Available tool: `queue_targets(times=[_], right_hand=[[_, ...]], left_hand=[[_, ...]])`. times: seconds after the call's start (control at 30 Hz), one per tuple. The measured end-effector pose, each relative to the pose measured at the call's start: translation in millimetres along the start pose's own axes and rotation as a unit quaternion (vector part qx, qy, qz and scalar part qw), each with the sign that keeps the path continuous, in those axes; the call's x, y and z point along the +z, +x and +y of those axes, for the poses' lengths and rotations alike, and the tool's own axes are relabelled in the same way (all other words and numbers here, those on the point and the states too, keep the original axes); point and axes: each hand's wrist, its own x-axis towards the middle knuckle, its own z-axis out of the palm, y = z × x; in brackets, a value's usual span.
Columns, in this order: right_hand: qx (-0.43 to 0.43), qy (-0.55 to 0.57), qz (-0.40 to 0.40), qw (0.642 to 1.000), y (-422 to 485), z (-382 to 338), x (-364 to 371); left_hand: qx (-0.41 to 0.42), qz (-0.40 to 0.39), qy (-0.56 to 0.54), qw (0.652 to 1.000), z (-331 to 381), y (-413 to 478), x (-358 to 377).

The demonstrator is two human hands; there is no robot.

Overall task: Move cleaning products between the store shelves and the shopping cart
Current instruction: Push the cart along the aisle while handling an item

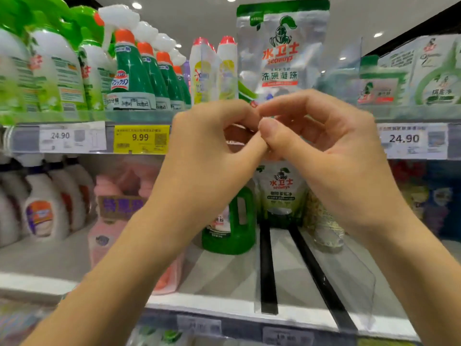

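Note:
A silver pouch with a green top and red lettering (282, 46) stands upright at the upper shelf's front edge (139, 116). My left hand (207, 151) and my right hand (331, 146) meet at its bottom edge. Both have curled fingers, and their fingertips pinch the pouch's lower corner around the middle of the view. The bottom of the pouch is hidden behind my fingers. No shopping cart is in view.
Green spray bottles (132, 71) and red-capped white bottles (214, 68) stand left of the pouch, and green-and-white boxes (424, 71) to its right. The lower shelf holds a green jug (232, 221), a second pouch (282, 193), pink bottles (112, 221) and a clear divider (311, 270).

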Motion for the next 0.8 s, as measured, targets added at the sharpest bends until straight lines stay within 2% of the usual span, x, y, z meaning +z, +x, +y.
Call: queue_targets(times=[0.17,0.33,0.57,0.8], right_hand=[[0.053,0.088,-0.056,0.993,-50,11,46],[0.123,0.223,-0.138,0.957,-101,19,111],[0.216,0.333,-0.267,0.878,-180,-9,212],[0.271,0.373,-0.371,0.806,-237,-44,318]], left_hand=[[-0.132,0.025,0.001,0.991,-5,-76,-21],[-0.287,0.065,0.03,0.955,-7,-158,-59],[-0.454,0.165,0.115,0.868,17,-288,-124],[-0.557,0.29,0.168,0.76,39,-393,-203]])
